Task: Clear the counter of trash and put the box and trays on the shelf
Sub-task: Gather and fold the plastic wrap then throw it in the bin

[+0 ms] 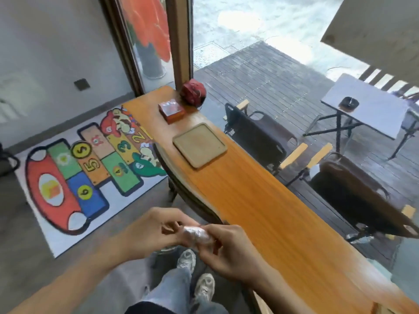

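A long orange wooden counter (260,200) runs from the window towards me. On it lie a square tan tray (200,145) and, farther off, a red box (171,110). A red crumpled object (193,91) sits at the far end by the window frame. Both hands meet just left of the counter's near edge. My left hand (152,230) and my right hand (229,250) pinch a small wad of clear plastic wrap (197,234) between them.
A colourful hopscotch mat (74,175) covers the floor on the left. A stool (181,186) stands under the counter's left edge. Outside the window are dark chairs (353,189) and a white table (367,105) on a deck. My feet (197,275) show below my hands.
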